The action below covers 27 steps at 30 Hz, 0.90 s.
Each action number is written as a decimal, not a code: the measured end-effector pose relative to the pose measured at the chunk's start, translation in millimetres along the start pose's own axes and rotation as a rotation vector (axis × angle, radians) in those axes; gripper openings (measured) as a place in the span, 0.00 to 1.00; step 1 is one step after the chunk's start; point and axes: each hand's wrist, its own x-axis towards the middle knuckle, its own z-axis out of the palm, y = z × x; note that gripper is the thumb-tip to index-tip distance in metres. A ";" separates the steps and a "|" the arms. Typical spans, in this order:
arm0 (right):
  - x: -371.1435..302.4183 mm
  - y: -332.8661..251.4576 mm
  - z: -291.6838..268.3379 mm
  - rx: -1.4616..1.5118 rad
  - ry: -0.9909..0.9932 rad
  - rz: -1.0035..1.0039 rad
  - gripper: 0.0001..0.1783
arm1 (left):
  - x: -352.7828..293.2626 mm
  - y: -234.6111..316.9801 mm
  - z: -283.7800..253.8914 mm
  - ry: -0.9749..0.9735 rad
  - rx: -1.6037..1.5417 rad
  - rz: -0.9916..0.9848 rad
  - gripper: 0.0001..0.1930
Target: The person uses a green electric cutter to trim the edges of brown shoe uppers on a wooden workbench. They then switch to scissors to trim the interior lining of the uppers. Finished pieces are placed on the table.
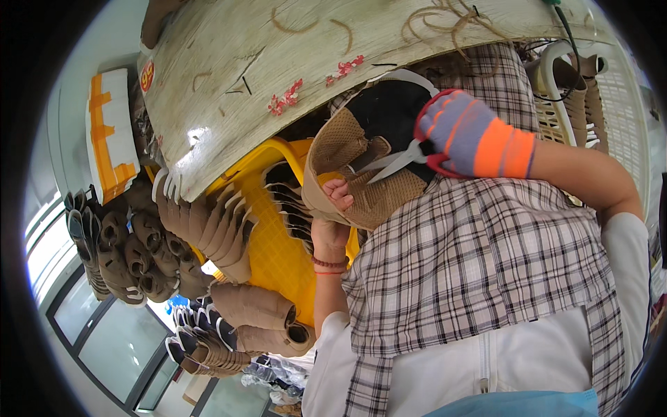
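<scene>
A brown mesh shoe upper (333, 142) with a black lining rests in front of me against my plaid apron (486, 243), its opening facing up. My left hand (331, 233), bare with a beaded bracelet at the wrist, grips its near left side, fingertips curled over the edge to the inside. In a grey and orange knitted glove, my right hand (479, 139) is closed round the red handles of a pair of scissors (397, 164). The blades are parted and reach into the upper, beside a brown flap. Where the tips meet material is hard to make out.
Beyond the upper lies a worn pale table (229, 104) with thread scraps. A yellow crate (274, 243) holding stacked uppers stands at the left. More brown uppers (142, 254), a white box with orange tape (111, 135) and a white basket (629, 111) surround me.
</scene>
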 end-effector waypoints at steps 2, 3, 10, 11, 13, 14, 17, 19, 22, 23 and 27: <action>15.3 -15.8 5.9 -0.079 0.068 -0.048 0.19 | -0.5 -0.4 1.1 0.002 0.010 0.017 0.22; 22.3 -19.9 19.0 -0.084 0.076 -0.027 0.20 | 1.1 -2.3 -4.0 -0.021 0.002 0.026 0.22; 30.0 -17.7 22.1 -0.028 -0.001 -0.036 0.22 | 2.2 -4.5 -12.2 -0.017 0.008 0.039 0.24; 29.5 -15.6 24.0 -0.065 0.010 -0.041 0.20 | 2.6 -4.1 -12.2 -0.017 0.008 0.037 0.24; 27.6 -13.3 29.1 -0.137 0.031 -0.050 0.17 | 3.2 -4.5 -13.1 -0.017 0.006 0.028 0.24; 28.0 -13.8 29.0 -0.119 0.058 -0.057 0.16 | 3.2 -4.6 -12.7 -0.004 0.017 0.032 0.24; 33.3 -19.3 26.9 -0.108 0.101 -0.059 0.16 | 2.4 -3.6 -9.8 0.018 0.042 0.035 0.25; 38.1 -23.8 30.2 -0.166 0.077 -0.041 0.15 | 1.3 -3.0 -9.3 0.005 0.039 0.030 0.25; 36.4 -22.9 18.9 -0.033 -0.133 0.085 0.14 | 1.8 -3.5 -11.9 0.015 0.061 0.034 0.24; 32.9 -18.7 11.7 -0.003 -0.153 0.125 0.15 | 1.8 -4.1 -12.1 0.011 0.065 0.046 0.24; 12.3 11.0 10.3 0.038 -0.047 0.123 0.19 | 4.7 -4.5 -7.6 0.002 0.114 0.058 0.23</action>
